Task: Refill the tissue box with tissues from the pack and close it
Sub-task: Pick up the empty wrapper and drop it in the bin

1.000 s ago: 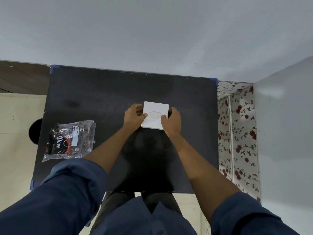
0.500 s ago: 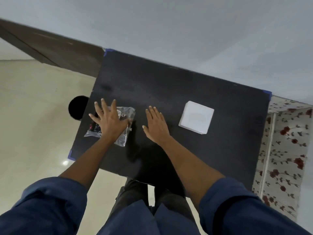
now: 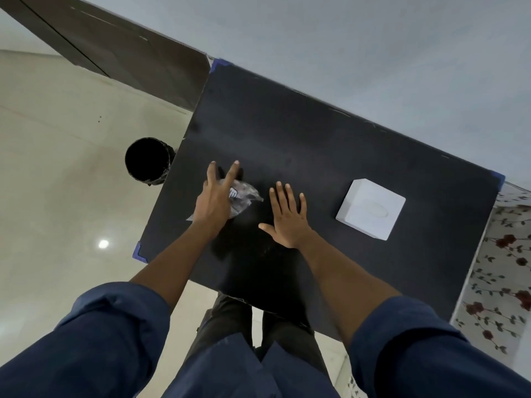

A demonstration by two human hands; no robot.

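A white square tissue box (image 3: 370, 208) with an oval slot on top stands closed at the right of the black table (image 3: 316, 145). The crinkled clear plastic tissue pack (image 3: 244, 198) lies near the table's left edge. My left hand (image 3: 217, 196) covers most of the pack, two fingers stretched out, the others curled around it; whether it grips the plastic I cannot tell. My right hand (image 3: 287, 218) lies flat on the table with fingers spread, between the pack and the box, touching neither.
A black round bin (image 3: 148, 160) stands on the pale floor just left of the table. Blue tape marks the table corners (image 3: 138, 251). A dark wooden panel (image 3: 120, 50) runs at the far left. A floral curtain (image 3: 502, 282) hangs at the right.
Both hands left the tissue box and moved left. The left hand came down over the pack and has curled some fingers; the right hand settled flat on the table. The view swung left.
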